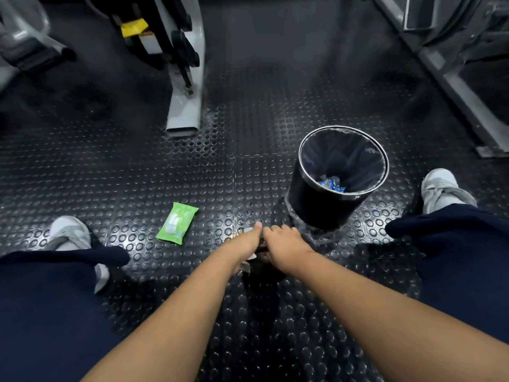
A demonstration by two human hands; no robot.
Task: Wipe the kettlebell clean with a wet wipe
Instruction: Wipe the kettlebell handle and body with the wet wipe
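Observation:
A dark kettlebell (265, 271) stands on the studded floor between my knees, mostly hidden under my hands and hard to tell from the black mat. My left hand (244, 244) holds a white wet wipe (246, 267) against its left side near the handle; bits of wipe show above and below the hand. My right hand (285, 244) has its fingers curled over the top of the kettlebell at the handle. The two hands nearly touch.
A green wet wipe pack (177, 223) lies on the floor left of my hands. A black bin (316, 205) with a liner and blue scraps stands just right of them. Grey machine frames (184, 106) rise at the back. My shoes (68, 234) flank the spot.

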